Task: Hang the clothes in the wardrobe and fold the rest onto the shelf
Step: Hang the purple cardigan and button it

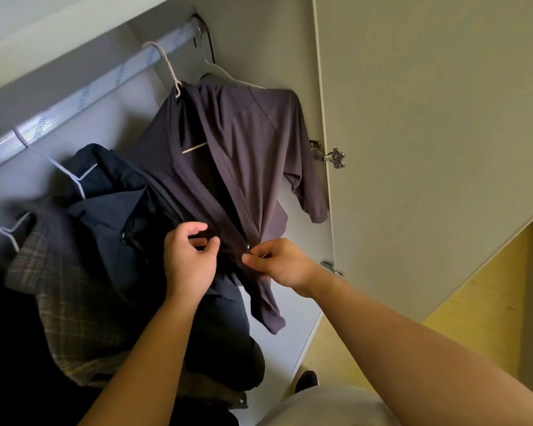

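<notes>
Grey-purple top [253, 155] on pale hanger [169, 67], hung from wardrobe rail [83, 98] at rt end, next to open door [428, 118]. Both my hands low on its front, close together, not touching each other. R hand [279, 262]: thumb + forefinger pinched on front edge, small shiny bit just above the tips. L hand [190, 259]: fingers curled at the other edge, can't tell if it grips cloth. Further left on rail: navy jacket [105, 216], plaid piece [62, 290].
</notes>
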`<move>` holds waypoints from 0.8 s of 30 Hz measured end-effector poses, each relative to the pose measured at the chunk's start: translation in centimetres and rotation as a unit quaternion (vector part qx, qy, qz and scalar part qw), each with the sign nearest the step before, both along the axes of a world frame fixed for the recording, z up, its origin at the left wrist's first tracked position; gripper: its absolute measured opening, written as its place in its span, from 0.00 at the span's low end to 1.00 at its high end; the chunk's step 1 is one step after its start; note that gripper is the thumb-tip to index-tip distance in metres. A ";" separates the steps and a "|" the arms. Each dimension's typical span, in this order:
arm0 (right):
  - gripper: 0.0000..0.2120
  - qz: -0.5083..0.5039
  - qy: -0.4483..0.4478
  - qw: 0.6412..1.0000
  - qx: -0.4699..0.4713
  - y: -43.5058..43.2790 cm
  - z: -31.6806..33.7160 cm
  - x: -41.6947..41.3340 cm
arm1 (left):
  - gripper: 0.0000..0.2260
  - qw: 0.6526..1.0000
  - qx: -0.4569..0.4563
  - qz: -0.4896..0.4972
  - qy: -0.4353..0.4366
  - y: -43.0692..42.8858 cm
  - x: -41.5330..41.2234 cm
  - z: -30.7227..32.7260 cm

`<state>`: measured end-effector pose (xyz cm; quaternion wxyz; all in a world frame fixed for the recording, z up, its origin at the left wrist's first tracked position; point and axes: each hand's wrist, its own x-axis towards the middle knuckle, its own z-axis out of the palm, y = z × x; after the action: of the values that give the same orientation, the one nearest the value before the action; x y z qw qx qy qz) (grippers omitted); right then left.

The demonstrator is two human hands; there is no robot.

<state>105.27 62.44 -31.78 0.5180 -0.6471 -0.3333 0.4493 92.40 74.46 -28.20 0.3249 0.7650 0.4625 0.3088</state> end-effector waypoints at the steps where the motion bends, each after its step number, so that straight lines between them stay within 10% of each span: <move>1: 0.07 -0.010 0.024 1.000 0.002 0.2 0.0 0.1 | 0.10 0.999 0.026 -0.012 0.016 -0.3 -0.1 -0.1; 18: 0.06 -0.078 0.160 0.984 0.017 1.9 -0.2 -1.3 | 0.17 0.987 -0.111 -0.077 -0.082 -2.9 -0.8 -4.0; 24: 0.22 -0.047 0.188 0.980 0.044 1.6 -1.2 -1.3 | 0.07 0.969 -0.197 -0.036 -0.146 -1.8 -0.4 -4.3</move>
<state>104.00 64.07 -33.01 0.6200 -0.5428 -0.2183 0.5228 91.96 72.64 -32.52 0.5439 0.6487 0.4339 0.3084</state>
